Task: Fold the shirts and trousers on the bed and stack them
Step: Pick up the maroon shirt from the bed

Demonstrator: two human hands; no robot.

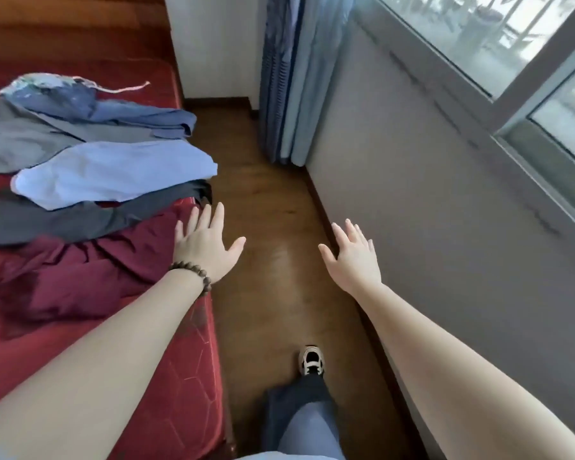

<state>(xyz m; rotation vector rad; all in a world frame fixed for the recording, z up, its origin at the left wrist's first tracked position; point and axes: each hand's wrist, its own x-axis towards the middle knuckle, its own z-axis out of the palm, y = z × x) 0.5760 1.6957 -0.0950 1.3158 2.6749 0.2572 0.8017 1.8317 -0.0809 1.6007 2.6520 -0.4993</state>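
Hovering left hand point(208, 245) fingers spread, empty (beaded wrist) | right hand point(354, 257) spread, empty | clothes point(110, 175) unfolded on bed point(166, 376)

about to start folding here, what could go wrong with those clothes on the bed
1. The light blue garment and the dark grey garment reach the bed edge, so a tug could drag them onto the wooden floor.
2. The garments overlap in a loose pile, so lifting one may pull the blue shirt along.
3. Both the left hand and right hand are open and hold nothing; the maroon garment blends with the red cover and could be missed.
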